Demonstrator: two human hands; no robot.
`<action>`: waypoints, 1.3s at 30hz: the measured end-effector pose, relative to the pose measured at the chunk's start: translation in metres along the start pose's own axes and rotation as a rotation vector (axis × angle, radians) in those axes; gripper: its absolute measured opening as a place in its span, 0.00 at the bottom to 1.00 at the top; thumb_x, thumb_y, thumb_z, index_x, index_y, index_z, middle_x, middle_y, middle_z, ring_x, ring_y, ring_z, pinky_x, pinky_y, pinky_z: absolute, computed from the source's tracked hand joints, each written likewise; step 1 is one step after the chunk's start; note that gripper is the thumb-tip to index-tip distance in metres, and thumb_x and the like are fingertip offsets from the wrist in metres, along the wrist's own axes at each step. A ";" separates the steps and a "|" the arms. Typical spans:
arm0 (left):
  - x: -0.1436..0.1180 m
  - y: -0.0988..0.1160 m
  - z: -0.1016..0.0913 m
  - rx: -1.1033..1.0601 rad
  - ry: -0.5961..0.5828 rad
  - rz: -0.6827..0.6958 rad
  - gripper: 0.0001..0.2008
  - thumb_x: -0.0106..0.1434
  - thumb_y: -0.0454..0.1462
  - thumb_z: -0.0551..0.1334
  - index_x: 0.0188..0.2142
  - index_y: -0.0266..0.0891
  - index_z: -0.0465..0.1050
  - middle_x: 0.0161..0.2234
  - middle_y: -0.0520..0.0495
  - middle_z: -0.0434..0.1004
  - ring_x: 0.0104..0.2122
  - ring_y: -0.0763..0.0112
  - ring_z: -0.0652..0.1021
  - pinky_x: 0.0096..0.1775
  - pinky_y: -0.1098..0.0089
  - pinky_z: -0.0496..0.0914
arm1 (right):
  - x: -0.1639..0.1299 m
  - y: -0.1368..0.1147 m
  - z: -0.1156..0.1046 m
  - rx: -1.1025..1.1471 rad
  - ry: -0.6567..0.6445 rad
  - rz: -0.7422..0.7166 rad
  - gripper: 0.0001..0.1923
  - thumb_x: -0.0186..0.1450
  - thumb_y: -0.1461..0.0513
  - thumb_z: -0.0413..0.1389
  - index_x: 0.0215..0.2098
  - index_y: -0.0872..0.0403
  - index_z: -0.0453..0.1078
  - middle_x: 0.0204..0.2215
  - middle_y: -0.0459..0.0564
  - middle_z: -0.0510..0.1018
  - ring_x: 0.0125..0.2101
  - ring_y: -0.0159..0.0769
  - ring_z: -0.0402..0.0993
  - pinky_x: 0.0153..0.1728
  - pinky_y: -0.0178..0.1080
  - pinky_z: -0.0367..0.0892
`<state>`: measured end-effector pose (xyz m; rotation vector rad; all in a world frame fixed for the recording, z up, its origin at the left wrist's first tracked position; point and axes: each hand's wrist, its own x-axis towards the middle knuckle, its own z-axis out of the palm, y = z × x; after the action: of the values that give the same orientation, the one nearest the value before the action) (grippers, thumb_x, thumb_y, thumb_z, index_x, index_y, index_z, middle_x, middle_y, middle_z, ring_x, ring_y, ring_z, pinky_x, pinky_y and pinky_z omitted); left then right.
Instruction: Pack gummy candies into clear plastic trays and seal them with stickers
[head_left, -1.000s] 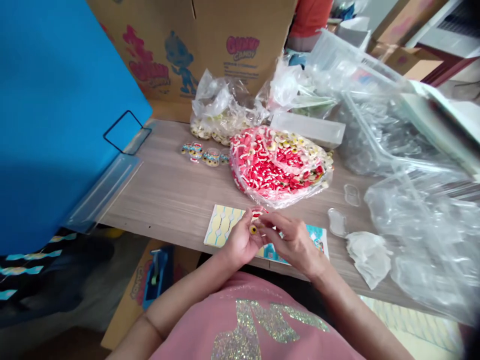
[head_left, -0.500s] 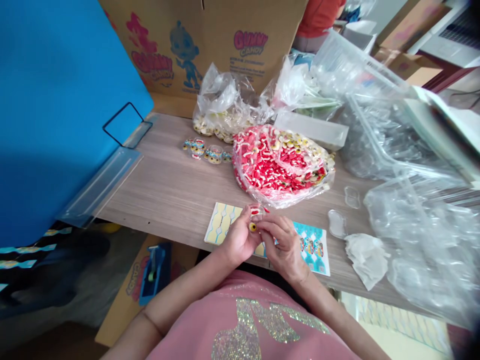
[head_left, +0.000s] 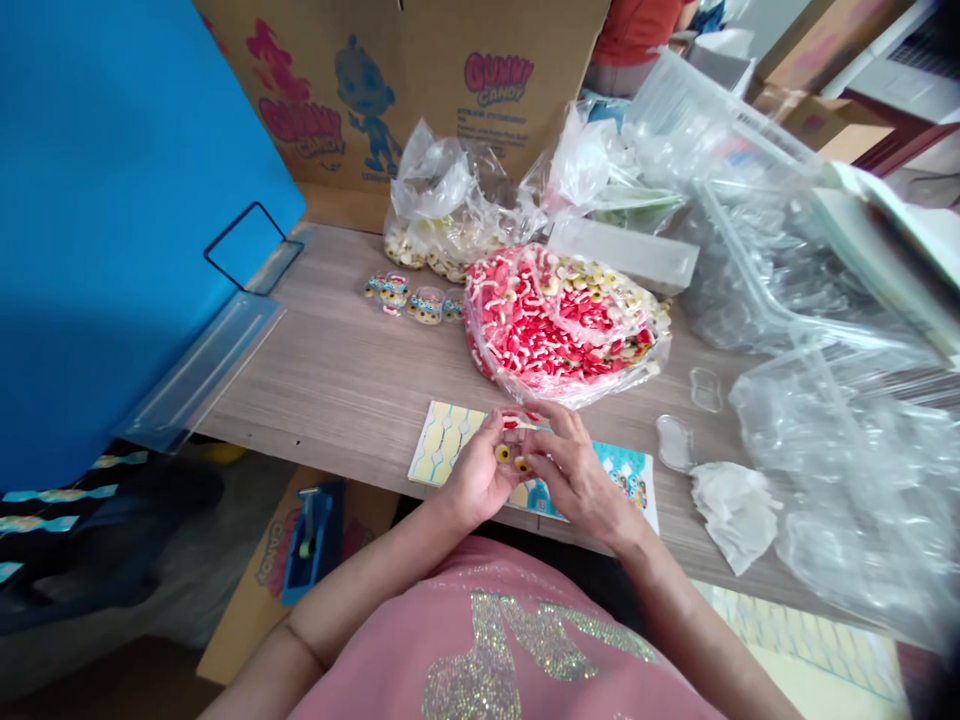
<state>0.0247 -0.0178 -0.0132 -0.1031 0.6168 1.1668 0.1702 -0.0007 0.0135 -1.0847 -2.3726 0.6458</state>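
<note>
My left hand [head_left: 478, 475] and my right hand [head_left: 579, 477] meet at the table's front edge, both pinching one small clear candy pack [head_left: 513, 446] with yellow eye gummies and a red piece inside. Under the hands lie a sticker sheet [head_left: 447, 443] with yellow and blue shapes and a printed blue card [head_left: 628, 474]. Just beyond sits an open plastic bag of red and white gummies [head_left: 559, 324]. Filled small packs [head_left: 411, 299] lie in a row at its left.
A blue panel [head_left: 112, 200] stands at the left and a Gummy Candy carton [head_left: 420, 80] at the back. Empty clear blister shells [head_left: 675, 442] and crumpled plastic bags [head_left: 840, 480] fill the right side. A tape dispenser [head_left: 309, 536] lies below the table. A person in orange sits behind.
Both hands stayed together over the sheets. The right hand's fingers moved over the pack, and a second yellow gummy now shows in it.
</note>
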 end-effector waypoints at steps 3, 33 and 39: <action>0.001 0.000 -0.002 0.001 -0.011 -0.015 0.12 0.72 0.43 0.55 0.43 0.38 0.72 0.28 0.49 0.74 0.25 0.72 0.74 0.30 0.70 0.69 | 0.004 -0.001 -0.003 -0.086 -0.093 0.015 0.11 0.70 0.65 0.49 0.39 0.52 0.74 0.60 0.56 0.65 0.60 0.50 0.58 0.53 0.53 0.63; -0.002 0.005 0.009 -0.040 0.136 -0.093 0.13 0.73 0.39 0.54 0.38 0.33 0.74 0.27 0.49 0.74 0.22 0.78 0.75 0.19 0.80 0.66 | -0.008 -0.003 0.020 -0.225 0.156 0.039 0.20 0.68 0.55 0.56 0.58 0.50 0.69 0.60 0.60 0.66 0.58 0.53 0.61 0.52 0.55 0.62; -0.001 0.005 0.014 0.064 0.190 -0.035 0.17 0.75 0.36 0.48 0.41 0.33 0.74 0.30 0.46 0.78 0.24 0.78 0.78 0.20 0.82 0.69 | -0.003 -0.009 0.021 -0.372 0.117 0.103 0.18 0.70 0.51 0.53 0.55 0.48 0.70 0.61 0.59 0.66 0.59 0.51 0.60 0.52 0.54 0.59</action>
<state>0.0251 -0.0115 -0.0001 -0.1713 0.8168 1.1102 0.1550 -0.0135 0.0019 -1.3643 -2.4018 0.1669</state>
